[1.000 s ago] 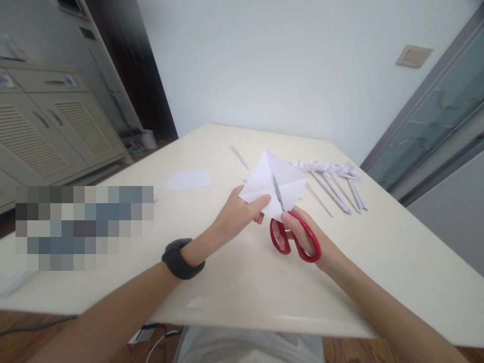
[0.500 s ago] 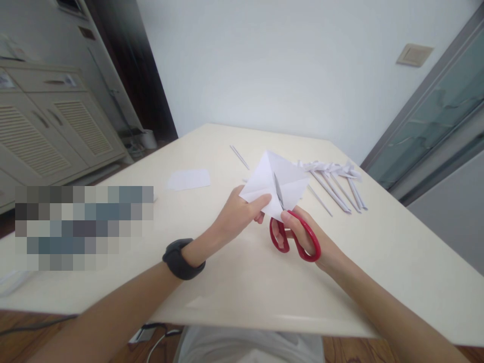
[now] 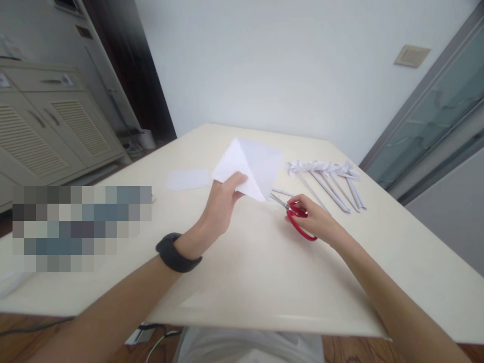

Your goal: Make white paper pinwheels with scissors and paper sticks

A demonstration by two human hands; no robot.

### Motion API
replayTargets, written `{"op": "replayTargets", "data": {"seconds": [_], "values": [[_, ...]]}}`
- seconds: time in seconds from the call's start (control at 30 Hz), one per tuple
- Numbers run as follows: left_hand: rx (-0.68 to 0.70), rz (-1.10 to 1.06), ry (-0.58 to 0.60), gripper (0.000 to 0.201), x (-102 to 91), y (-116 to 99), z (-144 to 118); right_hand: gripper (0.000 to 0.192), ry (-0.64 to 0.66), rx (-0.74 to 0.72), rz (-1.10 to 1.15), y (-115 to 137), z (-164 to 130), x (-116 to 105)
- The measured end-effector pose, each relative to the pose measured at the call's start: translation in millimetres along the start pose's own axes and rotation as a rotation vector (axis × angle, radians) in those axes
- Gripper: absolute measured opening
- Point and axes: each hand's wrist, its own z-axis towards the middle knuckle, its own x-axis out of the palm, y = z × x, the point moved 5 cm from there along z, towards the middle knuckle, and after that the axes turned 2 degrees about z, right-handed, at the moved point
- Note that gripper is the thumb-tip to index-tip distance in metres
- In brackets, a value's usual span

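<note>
head view: cream table (image 3: 264, 282), white wall (image 3: 264, 60)

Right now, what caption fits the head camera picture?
Left hand lifts a folded white paper sheet while right hand rests red-handled scissors on the cream table.

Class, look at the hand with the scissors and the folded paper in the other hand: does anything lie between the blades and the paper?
Nothing visible does. The scissors in the right hand point at the folded paper held by the left hand, with only bare table between.
</note>
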Motion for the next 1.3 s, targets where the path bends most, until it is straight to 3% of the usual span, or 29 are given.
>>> {"op": "replayTargets", "data": {"seconds": [0.1,0.2,0.3,0.53,0.73,0.9,1.03,1.2,1.3], "values": [[-0.122,0.023,0.19,0.007,11.7,11,-5,0.029,-0.094,0.027,0.228,-7,6,-15],[-0.213,0.202,0.29,0.01,15.3,19,-8,0.028,-0.067,-0.026,0.469,-2,5,-19],[-0.236,0.354,0.358,0.016,17.3,22,-8,0.028,-0.015,-0.067,0.564,7,0,-16],[-0.188,0.405,0.385,0.034,22.2,22,-8,0.03,-0.022,-0.094,0.592,20,-7,-9],[-0.174,0.382,0.414,0.035,22.7,22,-7,0.029,-0.026,-0.073,0.573,17,-7,-4],[-0.25,0.305,0.412,0.038,20.9,22,-6,0.021,-0.053,-0.072,0.596,14,-6,-7],[-0.291,0.301,0.458,0.035,21.4,20,-8,0.017,-0.079,-0.077,0.691,10,-5,-11],[-0.245,0.195,0.478,0.027,24.4,12,-10,0.016,-0.17,-0.098,0.925,9,-7,-15],[-0.294,0.235,0.556,0.026,31.2,18,-14,0.014,-0.185,-0.116,1.041,11,-7,-14]]}}
